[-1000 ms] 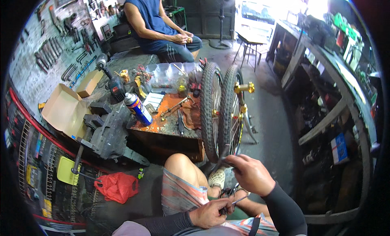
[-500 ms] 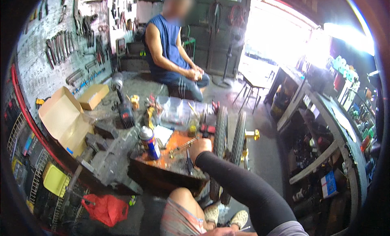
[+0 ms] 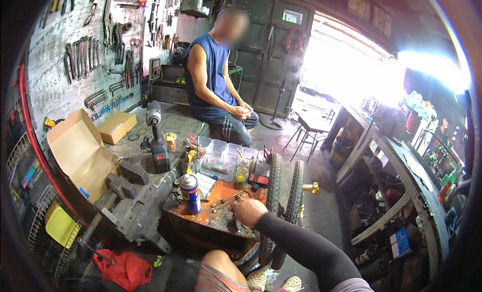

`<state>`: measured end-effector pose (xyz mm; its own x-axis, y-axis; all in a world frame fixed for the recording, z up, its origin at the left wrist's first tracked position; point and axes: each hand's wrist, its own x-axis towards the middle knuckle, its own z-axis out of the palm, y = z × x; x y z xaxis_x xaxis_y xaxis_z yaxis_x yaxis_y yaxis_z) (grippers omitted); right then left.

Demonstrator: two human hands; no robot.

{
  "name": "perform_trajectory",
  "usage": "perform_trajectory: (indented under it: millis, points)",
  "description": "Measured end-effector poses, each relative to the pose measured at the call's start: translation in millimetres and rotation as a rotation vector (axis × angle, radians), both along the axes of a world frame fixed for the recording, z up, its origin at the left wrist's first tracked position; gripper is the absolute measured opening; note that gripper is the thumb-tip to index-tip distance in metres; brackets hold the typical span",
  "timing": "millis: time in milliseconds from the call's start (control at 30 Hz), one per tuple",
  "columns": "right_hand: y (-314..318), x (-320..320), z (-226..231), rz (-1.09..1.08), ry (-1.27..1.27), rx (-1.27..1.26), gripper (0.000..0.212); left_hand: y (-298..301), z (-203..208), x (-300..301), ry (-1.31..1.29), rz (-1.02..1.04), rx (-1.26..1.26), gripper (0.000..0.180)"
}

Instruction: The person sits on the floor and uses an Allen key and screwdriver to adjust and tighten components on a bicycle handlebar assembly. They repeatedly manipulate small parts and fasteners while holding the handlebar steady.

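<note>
My right hand (image 3: 249,212), in a black sleeve, is closed over the right part of an orange, grimy bench top (image 3: 216,190). Its fingers curl round a slim metal hand tool (image 3: 238,224), whose lower end pokes out beneath them; the rest is hidden. Just left of the fingers lie thin metal wrenches (image 3: 230,198). A blue spray can (image 3: 190,195) with a white top stands upright farther left. Beyond the hand are a jar (image 3: 241,172) and clear plastic containers (image 3: 220,159). My left hand is out of view.
Two bicycle tyres (image 3: 273,191) stand close right of the bench. A vise (image 3: 123,191), an impact wrench (image 3: 158,146) and an open cardboard box (image 3: 75,151) are on the left. A seated person (image 3: 211,76) is beyond. A red plastic bag (image 3: 125,269) lies low left.
My right hand has moved slightly left and down onto the slim tool that lay beside it. The view has shifted, and the bit of hand at the lower edge has gone from sight.
</note>
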<state>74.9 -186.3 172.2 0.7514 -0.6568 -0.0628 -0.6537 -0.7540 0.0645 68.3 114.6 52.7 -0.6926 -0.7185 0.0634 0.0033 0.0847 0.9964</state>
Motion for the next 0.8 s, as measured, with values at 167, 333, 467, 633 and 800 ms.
perform_trajectory:
  millis: [167, 333, 467, 633, 800]
  points:
    - [117.7, -107.1, 59.2, 0.21, -0.175, 0.746, 0.047, 1.0, 3.2, 4.6, 0.059, 0.059, 0.046, 0.06]
    - [223.2, -185.8, 60.2, -0.007, -0.349, 0.924, 0.057, -16.8, -6.8, -6.0, 0.335, 0.105, -0.012, 0.064]
    - [264.4, -230.1, 7.7, -0.2, -0.536, 0.599, 0.065, -34.6, -11.9, -27.4, -0.158, 0.12, -0.224, 0.068]
    - [284.3, -283.1, -49.2, -0.598, -0.709, 0.419, 0.034, -37.0, 61.3, -38.3, -0.408, 0.171, -0.35, 0.065]
    - [309.2, -320.8, -108.0, -1.023, -1.446, 0.685, 0.018, -27.4, 102.6, -16.5, -0.928, 0.161, -0.277, 0.069]
